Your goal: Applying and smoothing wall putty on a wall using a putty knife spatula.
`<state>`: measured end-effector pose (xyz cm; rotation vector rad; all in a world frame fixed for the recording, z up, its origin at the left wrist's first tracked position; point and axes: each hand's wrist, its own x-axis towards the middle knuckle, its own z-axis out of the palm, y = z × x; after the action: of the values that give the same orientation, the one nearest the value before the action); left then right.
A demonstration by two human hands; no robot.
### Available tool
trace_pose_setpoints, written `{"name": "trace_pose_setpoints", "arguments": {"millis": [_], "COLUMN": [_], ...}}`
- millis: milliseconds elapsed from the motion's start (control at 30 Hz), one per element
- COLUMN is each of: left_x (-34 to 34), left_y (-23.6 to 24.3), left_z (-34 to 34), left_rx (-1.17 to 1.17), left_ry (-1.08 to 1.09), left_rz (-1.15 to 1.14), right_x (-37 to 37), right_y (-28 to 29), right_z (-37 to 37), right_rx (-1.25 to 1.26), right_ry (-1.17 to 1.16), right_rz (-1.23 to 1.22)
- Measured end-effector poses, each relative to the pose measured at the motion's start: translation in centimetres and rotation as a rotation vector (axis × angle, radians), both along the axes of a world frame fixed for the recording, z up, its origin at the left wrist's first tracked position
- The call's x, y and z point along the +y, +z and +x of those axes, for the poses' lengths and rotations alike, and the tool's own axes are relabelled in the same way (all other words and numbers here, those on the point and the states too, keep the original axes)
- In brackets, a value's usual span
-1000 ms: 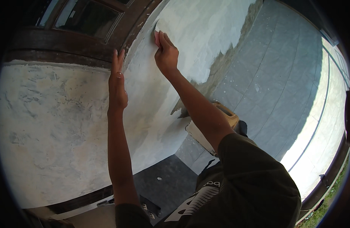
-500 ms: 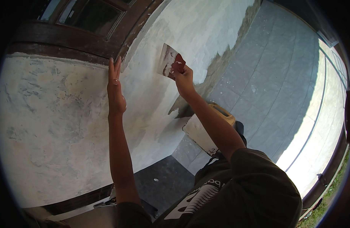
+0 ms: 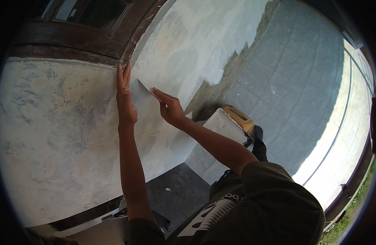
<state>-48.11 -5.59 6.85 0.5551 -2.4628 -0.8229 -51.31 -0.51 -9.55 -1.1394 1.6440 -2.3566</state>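
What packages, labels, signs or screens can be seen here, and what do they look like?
No packages, signs or screens show.
Shirt print: on the person's dark shirt at the lower edge; white blocky shapes, partly cut off.
Nothing on the plastered wall carries a label.

Head camera looks down, close, probably along the wall [image 3: 53,134].

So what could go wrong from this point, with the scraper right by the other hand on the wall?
1. The putty knife in the right hand sits close to the left hand, which lies flat on the wall; a slip could nick those fingers.
2. The coating on the wall looks wet in patches, so the pressed palm may smudge it.
3. The board and yellow tool lie near the feet on the tiled floor, a possible trip.
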Motion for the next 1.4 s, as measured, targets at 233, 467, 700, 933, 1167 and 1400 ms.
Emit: {"name": "trace_pose_setpoints", "arguments": {"millis": [233, 467, 700, 933, 1167, 1400], "left_x": [0.2, 1.2, 0.4, 2.2, 2.2, 1.5], "left_y": [0.4, 1.1, 1.3, 0.7, -0.9, -0.1], "left_z": [1.5, 3.4, 5.0, 4.2, 4.1, 6.4], "left_rx": [0.03, 0.033, 0.064, 0.074, 0.057, 0.053], "left_ry": [-0.01, -0.019, 0.018, 0.071, 0.058, 0.031], "left_rz": [-0.023, -0.043, -0.057, -0.006, 0.027, -0.054], "right_x": [-3.9, -1.0, 4.7, -3.7, -4.7, 1.5], "right_y": [2.4, 3.4, -1.8, 1.3, 1.8, -0.8], "right_z": [-12.5, 1.3, 1.9, -9.2, 0.4, 1.7], "right_rx": [-0.507, -0.035, -0.644, -0.412, -0.03, -0.744], "right_ry": [-0.247, 0.044, 0.382, -0.062, -0.126, 0.292], "right_rz": [-0.029, -0.099, 0.116, -0.107, 0.056, -0.136]}}
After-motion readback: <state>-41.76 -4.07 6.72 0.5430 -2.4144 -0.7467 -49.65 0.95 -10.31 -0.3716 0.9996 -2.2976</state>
